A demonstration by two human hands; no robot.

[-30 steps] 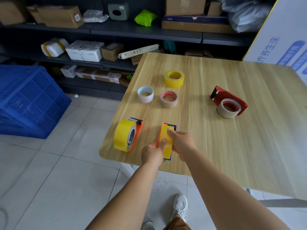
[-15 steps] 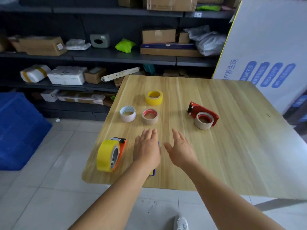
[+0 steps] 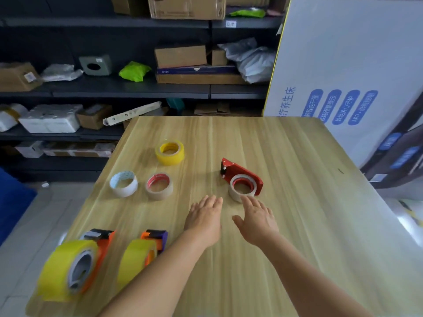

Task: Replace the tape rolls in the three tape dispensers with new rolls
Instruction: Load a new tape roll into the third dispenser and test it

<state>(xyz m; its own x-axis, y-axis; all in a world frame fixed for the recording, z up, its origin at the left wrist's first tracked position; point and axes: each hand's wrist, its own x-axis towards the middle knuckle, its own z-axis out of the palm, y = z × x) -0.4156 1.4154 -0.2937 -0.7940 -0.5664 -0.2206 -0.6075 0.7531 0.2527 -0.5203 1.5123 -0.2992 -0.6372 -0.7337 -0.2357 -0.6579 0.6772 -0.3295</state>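
Note:
A red dispenser [image 3: 242, 175] lies flat mid-table with a beige roll [image 3: 238, 193] on its hub. My right hand [image 3: 256, 219] is open, its fingertips at that roll's near edge. My left hand [image 3: 204, 216] is open beside it, empty, just left of the roll. Near the front left edge stand an orange dispenser [image 3: 100, 250] with a big yellow roll [image 3: 61, 268] and an orange-purple dispenser [image 3: 155, 239] with a yellow roll [image 3: 135, 259]. Three loose rolls lie further back: yellow [image 3: 169, 152], white-blue [image 3: 123, 184] and beige with a red core [image 3: 159, 186].
The wooden table [image 3: 297, 225] ends at left over a tiled floor. Dark shelves [image 3: 128, 88] with boxes and bags stand behind it. A large white printed board [image 3: 343, 65] leans at the right. A blue crate [image 3: 11, 202] shows at the far left.
Both hands let go of the orange-purple dispenser, which now stands with its yellow roll, and moved forward and right to the red dispenser. The camera tilted up.

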